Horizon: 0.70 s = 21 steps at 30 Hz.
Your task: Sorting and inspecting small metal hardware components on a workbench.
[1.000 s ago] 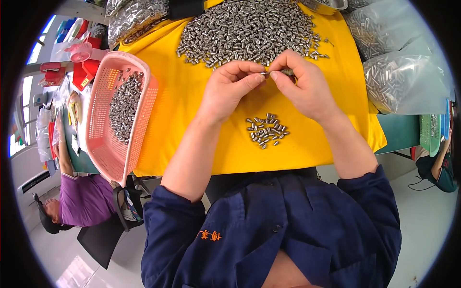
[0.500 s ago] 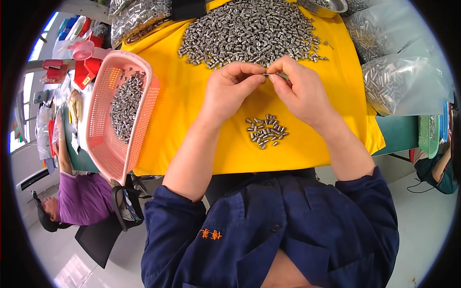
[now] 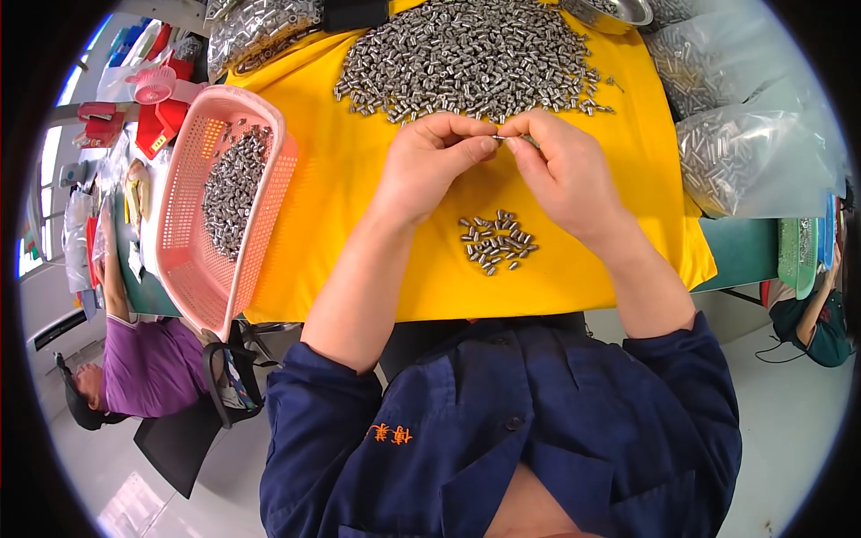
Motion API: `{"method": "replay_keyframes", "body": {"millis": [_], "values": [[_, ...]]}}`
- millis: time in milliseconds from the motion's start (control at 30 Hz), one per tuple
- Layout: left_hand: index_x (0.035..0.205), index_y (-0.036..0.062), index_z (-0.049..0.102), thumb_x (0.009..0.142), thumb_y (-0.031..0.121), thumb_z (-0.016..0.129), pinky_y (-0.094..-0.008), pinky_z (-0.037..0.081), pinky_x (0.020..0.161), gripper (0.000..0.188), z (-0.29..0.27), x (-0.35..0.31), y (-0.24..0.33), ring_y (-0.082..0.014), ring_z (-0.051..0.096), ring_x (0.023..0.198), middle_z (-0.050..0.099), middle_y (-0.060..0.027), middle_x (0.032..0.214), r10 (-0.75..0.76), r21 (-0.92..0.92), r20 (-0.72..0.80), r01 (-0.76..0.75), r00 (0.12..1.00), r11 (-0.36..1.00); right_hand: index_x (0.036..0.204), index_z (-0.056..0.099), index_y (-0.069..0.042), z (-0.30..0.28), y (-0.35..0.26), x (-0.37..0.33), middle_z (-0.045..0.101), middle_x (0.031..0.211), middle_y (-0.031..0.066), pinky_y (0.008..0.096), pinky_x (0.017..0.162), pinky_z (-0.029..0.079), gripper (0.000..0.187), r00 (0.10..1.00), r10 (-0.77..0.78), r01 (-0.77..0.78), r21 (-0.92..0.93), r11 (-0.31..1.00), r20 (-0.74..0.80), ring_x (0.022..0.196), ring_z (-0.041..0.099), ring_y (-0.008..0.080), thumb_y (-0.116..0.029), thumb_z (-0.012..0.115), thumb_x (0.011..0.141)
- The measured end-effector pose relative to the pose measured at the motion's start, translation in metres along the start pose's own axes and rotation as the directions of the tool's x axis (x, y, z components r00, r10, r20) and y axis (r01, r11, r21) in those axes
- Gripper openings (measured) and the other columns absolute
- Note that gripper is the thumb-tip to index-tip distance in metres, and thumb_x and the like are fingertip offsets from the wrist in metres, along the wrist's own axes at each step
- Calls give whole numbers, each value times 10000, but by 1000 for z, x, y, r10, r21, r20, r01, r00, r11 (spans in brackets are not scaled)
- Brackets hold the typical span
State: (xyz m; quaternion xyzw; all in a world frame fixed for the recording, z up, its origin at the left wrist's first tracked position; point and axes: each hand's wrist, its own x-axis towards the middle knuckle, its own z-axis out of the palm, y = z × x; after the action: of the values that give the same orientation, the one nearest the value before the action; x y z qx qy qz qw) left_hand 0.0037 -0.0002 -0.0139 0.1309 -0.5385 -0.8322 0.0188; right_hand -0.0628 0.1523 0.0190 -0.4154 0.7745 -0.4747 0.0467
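Note:
Over the yellow cloth (image 3: 359, 269), my left hand (image 3: 433, 161) and my right hand (image 3: 563, 175) meet fingertip to fingertip. Thumb and forefinger of each are pinched on a small metal part (image 3: 500, 137), mostly covered by the fingers. Something dark and metallic also shows behind the right fingertips, too hidden to name. Just beyond the hands spreads a large heap of small silvery cylindrical parts (image 3: 466, 58). Closer to me, below the hands, lies a small loose group of similar metal parts (image 3: 499, 242).
A pink plastic basket (image 3: 277, 193) at the left holds many metal parts. Clear bags of parts (image 3: 717, 157) stand at the right, another bag (image 3: 260, 36) at the back left. A metal bowl (image 3: 639, 13) sits at the back right. People work on both sides.
Both hands stay pinched together at nearly the same spot. The view has shifted very slightly, so the basket appears a little farther left.

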Motion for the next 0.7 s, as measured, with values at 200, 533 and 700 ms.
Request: {"method": "replay_keyframes", "body": {"millis": [200,533,700], "values": [[897,0,603,776,5,618,-208,472,703,122,0,-3,1,-103,581,759,620,-47,830,57,94,-1,-57,998,994,830,478,-11,1,-2,-1,529,686,152,365,547,411,54,995,98,-100,105,989,26,622,531,316,-61,483,811],[910,-2,595,776,9,620,-206,474,684,136,3,-1,8,-96,580,746,615,-47,833,-33,-55,31,35,999,998,818,463,-16,0,3,2,536,694,152,383,556,411,56,999,-36,35,20,999,21,643,533,332,-68,483,818],[873,-13,606,777,-10,604,-213,480,681,96,4,-4,5,-103,586,732,627,-55,808,106,181,-17,-101,994,978,822,480,-17,0,-1,0,535,659,134,352,537,411,64,999,37,-40,82,996,28,589,532,289,-78,495,814]]}}
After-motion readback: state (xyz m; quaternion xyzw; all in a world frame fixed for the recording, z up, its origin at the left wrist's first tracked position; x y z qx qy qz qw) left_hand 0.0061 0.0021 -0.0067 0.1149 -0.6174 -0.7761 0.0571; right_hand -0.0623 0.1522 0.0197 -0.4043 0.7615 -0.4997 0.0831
